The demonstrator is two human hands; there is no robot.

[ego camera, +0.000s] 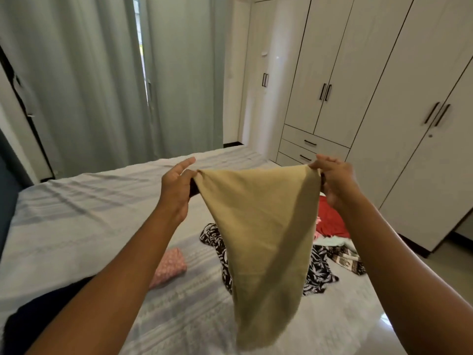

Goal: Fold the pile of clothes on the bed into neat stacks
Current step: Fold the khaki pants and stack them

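Lower end of plain tan woven cloth (263, 226) hangs nearest camera, above grey striped bed cover (76, 213). Top edge stretched between both hands, cloth narrowing downward. Left hand (176, 190) pinches left top corner, fingers curled on fabric. Right hand (335, 180) pinches right top corner, fingers curled. Hands well apart, level, raised over bed. On bed beyond cloth: black-and-white leaf-print garment (317, 272), red garment (330, 219), small folded pink patterned piece (169, 267) beside left forearm.
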